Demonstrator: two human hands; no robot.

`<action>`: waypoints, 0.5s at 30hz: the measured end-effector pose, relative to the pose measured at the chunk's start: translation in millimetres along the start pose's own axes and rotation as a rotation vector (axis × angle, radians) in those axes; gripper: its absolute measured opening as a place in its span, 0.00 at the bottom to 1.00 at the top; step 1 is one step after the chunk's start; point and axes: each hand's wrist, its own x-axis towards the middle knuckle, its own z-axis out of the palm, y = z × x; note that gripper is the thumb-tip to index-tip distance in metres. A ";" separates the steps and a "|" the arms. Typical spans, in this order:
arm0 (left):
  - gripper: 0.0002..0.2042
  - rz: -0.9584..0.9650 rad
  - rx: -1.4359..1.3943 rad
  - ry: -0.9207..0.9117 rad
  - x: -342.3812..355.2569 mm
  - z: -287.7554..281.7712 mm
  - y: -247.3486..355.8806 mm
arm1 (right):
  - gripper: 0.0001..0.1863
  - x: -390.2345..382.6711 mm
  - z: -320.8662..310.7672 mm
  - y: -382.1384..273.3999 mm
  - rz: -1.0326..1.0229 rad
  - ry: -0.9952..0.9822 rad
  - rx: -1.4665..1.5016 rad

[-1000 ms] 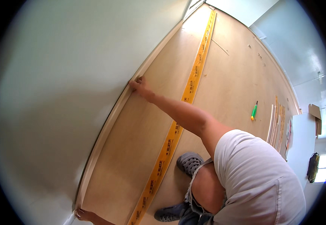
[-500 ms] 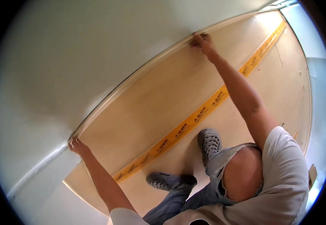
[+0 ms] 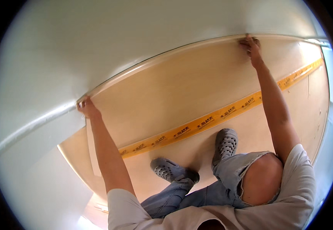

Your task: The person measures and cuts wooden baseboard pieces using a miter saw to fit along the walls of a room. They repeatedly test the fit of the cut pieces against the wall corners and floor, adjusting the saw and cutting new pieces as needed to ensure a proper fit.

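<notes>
A long pale baseboard strip [image 3: 162,61] runs along the foot of the white wall [image 3: 116,34], where the wall meets the light wooden floor [image 3: 182,92]. My left hand [image 3: 86,108] presses on the strip's left end near a wall corner. My right hand [image 3: 250,43] presses on the strip far to the right, fingers curled over its top edge. Both arms are stretched out wide. My grey perforated shoes [image 3: 226,142] stand on the floor below.
A yellow tape band [image 3: 212,117] with dark print runs across the floor boards, parallel to the wall. A second white wall face [image 3: 36,180] juts out at lower left. Bright light falls on the floor at the far right.
The view has swung left and levelled. My left hand, earlier low at the picture's edge, now sits at the strip's left end; my right hand stays on the strip.
</notes>
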 end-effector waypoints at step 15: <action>0.39 -0.178 0.046 0.046 -20.1 26.8 22.2 | 0.26 1.6 1.8 3.0 0.022 0.021 -0.039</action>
